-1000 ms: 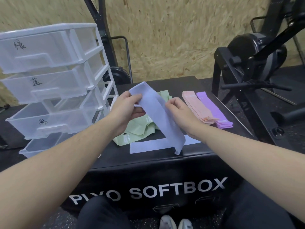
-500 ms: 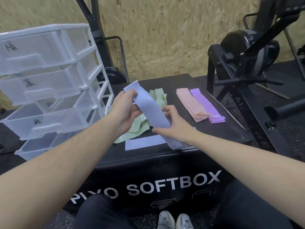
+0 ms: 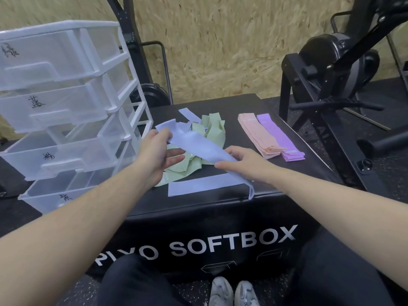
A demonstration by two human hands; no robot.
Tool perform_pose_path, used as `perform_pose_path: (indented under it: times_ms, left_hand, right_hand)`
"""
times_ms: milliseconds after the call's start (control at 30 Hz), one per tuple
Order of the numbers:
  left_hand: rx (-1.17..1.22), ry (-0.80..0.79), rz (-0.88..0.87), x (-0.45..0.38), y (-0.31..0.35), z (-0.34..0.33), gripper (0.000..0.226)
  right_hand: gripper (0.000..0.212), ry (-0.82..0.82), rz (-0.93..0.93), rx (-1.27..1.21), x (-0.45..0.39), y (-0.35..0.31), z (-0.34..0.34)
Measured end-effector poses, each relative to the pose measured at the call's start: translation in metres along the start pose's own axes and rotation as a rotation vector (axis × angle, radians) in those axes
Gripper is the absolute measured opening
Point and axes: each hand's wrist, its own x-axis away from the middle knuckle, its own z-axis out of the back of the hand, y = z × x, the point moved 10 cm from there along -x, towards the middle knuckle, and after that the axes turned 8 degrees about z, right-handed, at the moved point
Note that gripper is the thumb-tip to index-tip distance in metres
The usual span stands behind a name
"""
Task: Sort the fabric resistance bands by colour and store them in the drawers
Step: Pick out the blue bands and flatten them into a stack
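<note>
The blue band [image 3: 198,149], pinched at its far end by the left hand [image 3: 154,155] with the right hand [image 3: 240,161] flat-fingered on its middle, should be laid square onto the blue band at six o'clock [image 3: 205,185] on the surface [image 3: 287,173].

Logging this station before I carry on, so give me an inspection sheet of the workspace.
Surface: black soft box, top partly covered.
Job's things: blue band held; another blue band flat; green bands heaped; pink stack, purple stack tidy; drawers pulled out, seemingly empty.
Clutter: nothing seen.
Grips: left hand pinches the blue band; right hand rests on it, fingers straight.
Cables: nothing seen.
Surroundings: gym machine, chipboard wall.
</note>
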Motion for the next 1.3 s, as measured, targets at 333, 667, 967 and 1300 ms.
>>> perform_pose_path:
  times_ms: [333,667,967,1300]
  left_hand:
    - [-0.467,0.032,-0.056,-0.02,-0.068,0.012,0.048]
    - [-0.744,0.03,-0.107,-0.038,-0.101,0.021,0.032]
    - [-0.876,0.056,-0.294,-0.048,-0.102,0.031,0.033]
    - [-1.067,-0.128,-0.585,-0.034,-0.113,0.022,0.024]
  right_hand:
    - [0.015,-0.205,0.03,0.697,-0.036,0.031,0.006]
    - [0.018,-0.269,0.129,0.866,-0.034,0.078,-0.005]
    - [0.056,-0.245,0.3,0.813,0.003,0.086,0.017]
    - [0.029,-0.089,0.326,0.805,0.001,0.095,0.043]
